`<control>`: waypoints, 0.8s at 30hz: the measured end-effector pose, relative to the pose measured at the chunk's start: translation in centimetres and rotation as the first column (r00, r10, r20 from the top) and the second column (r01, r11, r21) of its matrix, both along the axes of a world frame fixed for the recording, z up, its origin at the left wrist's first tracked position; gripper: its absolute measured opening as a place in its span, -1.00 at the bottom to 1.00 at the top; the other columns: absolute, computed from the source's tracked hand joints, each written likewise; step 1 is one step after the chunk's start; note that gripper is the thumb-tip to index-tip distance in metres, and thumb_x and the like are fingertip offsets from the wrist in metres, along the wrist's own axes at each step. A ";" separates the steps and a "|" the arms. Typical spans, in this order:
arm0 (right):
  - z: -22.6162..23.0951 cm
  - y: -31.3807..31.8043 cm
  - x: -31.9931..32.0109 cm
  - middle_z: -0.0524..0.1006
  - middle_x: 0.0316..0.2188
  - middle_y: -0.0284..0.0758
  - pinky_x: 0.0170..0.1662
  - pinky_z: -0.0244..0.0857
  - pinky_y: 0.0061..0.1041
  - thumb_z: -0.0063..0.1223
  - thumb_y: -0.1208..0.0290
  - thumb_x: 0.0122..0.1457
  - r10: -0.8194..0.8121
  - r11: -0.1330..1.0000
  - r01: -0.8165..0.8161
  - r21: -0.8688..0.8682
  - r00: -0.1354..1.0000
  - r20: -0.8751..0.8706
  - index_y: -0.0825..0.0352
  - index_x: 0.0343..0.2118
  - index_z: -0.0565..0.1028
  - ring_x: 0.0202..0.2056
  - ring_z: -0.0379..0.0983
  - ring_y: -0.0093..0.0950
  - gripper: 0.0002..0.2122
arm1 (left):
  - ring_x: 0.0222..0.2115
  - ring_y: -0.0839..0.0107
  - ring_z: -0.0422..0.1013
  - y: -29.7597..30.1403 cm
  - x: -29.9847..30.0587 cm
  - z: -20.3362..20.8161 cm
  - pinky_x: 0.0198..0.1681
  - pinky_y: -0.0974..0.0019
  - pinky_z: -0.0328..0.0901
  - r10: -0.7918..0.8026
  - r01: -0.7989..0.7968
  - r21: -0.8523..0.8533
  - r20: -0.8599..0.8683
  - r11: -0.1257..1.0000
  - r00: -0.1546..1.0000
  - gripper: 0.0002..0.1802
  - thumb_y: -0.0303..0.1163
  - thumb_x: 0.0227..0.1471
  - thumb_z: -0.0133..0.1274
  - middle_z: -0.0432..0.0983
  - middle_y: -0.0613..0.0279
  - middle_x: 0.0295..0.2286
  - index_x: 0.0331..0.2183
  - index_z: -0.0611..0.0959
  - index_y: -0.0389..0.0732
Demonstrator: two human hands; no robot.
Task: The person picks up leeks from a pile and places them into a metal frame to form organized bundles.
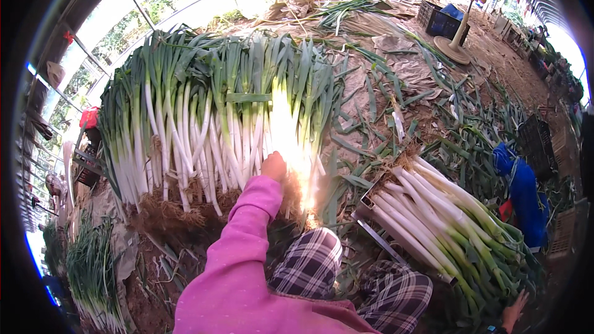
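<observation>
A wide row of leeks [185,130] lies in front of me, green leaves away from me and white stalks and roots toward me. My left hand [274,167], in a pink sleeve, is closed at the white stalks near the row's right part, where strong sunlight washes out detail. A second pile of leeks [427,210] lies to my right, roots toward the middle and leaves toward the lower right. By those leaves, at the lower right edge, is my right hand [515,310], its fingers spread apart. A metal-edged frame [377,235] shows beside the pile's root end.
Loose leek leaves [458,142] litter the ground at right. Black crates stand at far right [537,145] and at the back [433,18], near a round-based stand [451,49]. Blue cloth [526,192] lies beside the right pile. More leeks [93,278] lie at lower left.
</observation>
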State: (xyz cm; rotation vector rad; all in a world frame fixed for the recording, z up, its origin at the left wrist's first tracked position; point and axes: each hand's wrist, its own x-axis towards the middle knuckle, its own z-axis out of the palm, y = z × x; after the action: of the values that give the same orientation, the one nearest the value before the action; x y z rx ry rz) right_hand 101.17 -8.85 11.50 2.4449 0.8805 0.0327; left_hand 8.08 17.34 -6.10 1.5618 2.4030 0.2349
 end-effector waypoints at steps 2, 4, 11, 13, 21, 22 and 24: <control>-0.5 1.6 -4.0 -0.19 0.35 -0.38 0.14 -0.08 0.25 -0.03 0.59 -0.04 0.262 0.891 -0.339 0.301 0.927 0.268 -0.02 0.32 -0.06 0.34 -0.22 -0.25 -0.19 | -0.33 0.10 0.51 0.9 -0.4 -2.1 -0.28 0.17 0.43 0.169 -0.150 0.102 -0.216 0.983 0.962 -0.71 -0.45 0.06 -0.13 0.49 -0.10 -0.32 -0.17 0.47 -0.39; 1.4 3.1 -9.0 -0.16 0.35 -0.38 0.17 -0.08 0.18 -0.07 0.61 -0.01 0.281 0.835 -0.390 0.389 0.909 0.307 0.03 0.31 -0.01 0.33 -0.16 -0.27 -0.23 | -0.30 0.00 0.49 2.5 0.0 -2.3 -0.22 0.14 0.41 0.207 -0.205 0.031 -0.170 0.978 0.963 -0.59 -0.44 0.02 -0.03 0.47 -0.15 -0.25 -0.08 0.37 -0.40; 5.3 2.1 -20.0 0.04 0.29 -0.23 0.26 -0.10 -0.15 -0.17 0.62 0.07 0.549 0.550 -0.690 0.472 0.724 0.418 0.26 0.23 0.15 0.29 -0.03 -0.21 -0.42 | -0.23 0.02 0.44 -0.1 -0.7 1.7 -0.16 0.13 0.30 0.150 -0.273 0.189 0.492 0.943 0.858 -0.51 -0.30 -0.13 0.07 0.52 -0.13 -0.28 -0.16 0.46 -0.42; 5.9 3.3 -23.1 0.18 0.22 -0.16 0.25 -0.07 -0.21 -0.19 0.65 0.07 0.688 0.267 -0.667 0.695 0.637 0.348 0.35 0.15 0.26 0.25 0.07 -0.23 -0.50 | -0.27 0.11 0.44 -4.4 1.8 5.9 -0.17 0.18 0.30 0.080 -0.252 0.188 0.631 0.949 0.772 -0.55 -0.30 -0.14 0.08 0.52 -0.12 -0.31 -0.23 0.51 -0.44; 5.5 17.2 -50.2 0.48 -0.25 -0.35 0.01 0.22 -0.55 -0.04 0.52 0.11 0.716 0.697 0.239 0.676 -0.201 -0.668 0.40 -0.19 0.48 -0.10 0.39 -0.52 -0.79 | -0.53 0.55 0.38 -23.7 8.7 26.9 -0.48 0.45 0.31 -0.006 0.117 -0.028 0.959 0.993 0.282 -0.56 -0.47 0.03 0.05 0.43 0.29 -0.48 -0.06 0.35 -0.43; 6.6 17.6 -55.1 0.44 -0.17 -0.32 0.04 0.22 -0.50 -0.05 0.51 0.12 0.656 0.747 0.204 0.633 -0.384 -0.650 0.38 -0.11 0.45 -0.03 0.37 -0.47 -0.74 | -0.58 0.54 0.38 -25.8 8.6 29.2 -0.52 0.48 0.30 0.025 0.112 -0.062 0.952 0.992 0.304 -0.55 -0.50 0.03 0.02 0.42 0.24 -0.48 -0.04 0.32 -0.42; 4.4 20.2 -59.8 0.40 -0.09 -0.25 0.07 0.21 -0.46 -0.09 0.53 0.13 0.501 0.862 0.175 0.476 -0.442 -0.744 0.34 0.00 0.38 0.04 0.34 -0.41 -0.67 | -0.55 0.51 0.40 -29.4 7.8 31.8 -0.49 0.43 0.32 -0.045 0.255 0.006 0.988 0.967 0.146 -0.46 -0.40 0.04 0.07 0.46 0.17 -0.44 0.02 0.31 -0.41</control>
State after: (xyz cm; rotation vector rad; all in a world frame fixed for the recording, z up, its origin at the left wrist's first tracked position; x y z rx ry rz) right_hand 41.33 11.37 15.92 1.8213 2.1408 -2.5690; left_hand 15.92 -12.04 25.68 0.9511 1.0987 0.7343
